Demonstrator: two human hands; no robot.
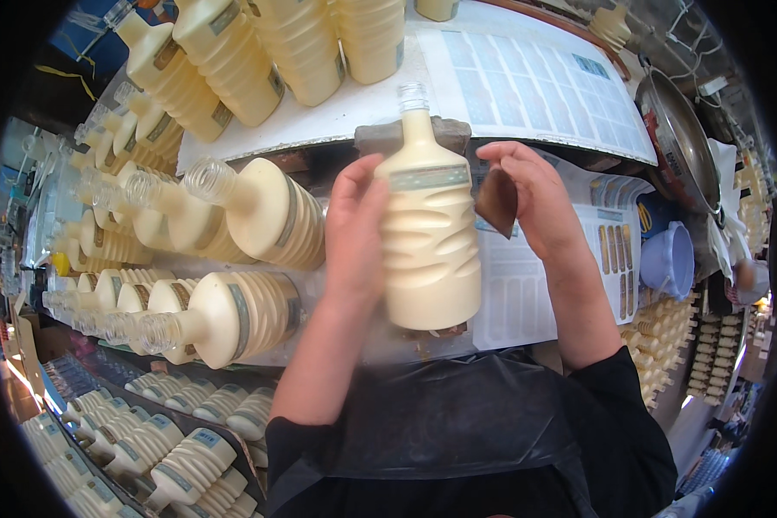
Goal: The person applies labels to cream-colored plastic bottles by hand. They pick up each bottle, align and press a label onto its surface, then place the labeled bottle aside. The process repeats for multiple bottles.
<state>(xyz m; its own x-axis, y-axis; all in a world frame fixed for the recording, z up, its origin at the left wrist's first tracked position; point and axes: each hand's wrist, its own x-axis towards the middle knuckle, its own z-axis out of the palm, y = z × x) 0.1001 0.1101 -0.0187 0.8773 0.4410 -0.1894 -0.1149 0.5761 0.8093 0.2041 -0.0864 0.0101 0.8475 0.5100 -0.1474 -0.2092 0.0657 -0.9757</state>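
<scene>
In front of me a cream-coloured bottle with a clear threaded neck lies neck away, its wavy body crossed by a greenish patterned label band near the shoulder. A grey padded block sits behind its neck. My left hand is closed against the bottle's left side, slightly blurred. To the right of the bottle, my right hand grips a flat brown scraper-like piece between thumb and fingers, apart from the bottle. The far fingers of both hands are partly hidden.
Cream bottles crowd the left of the bench, with more standing on the white board at the back. Label sheets lie at back right; another sheet lies nearer. A lilac bucket and a large round pan are on the right.
</scene>
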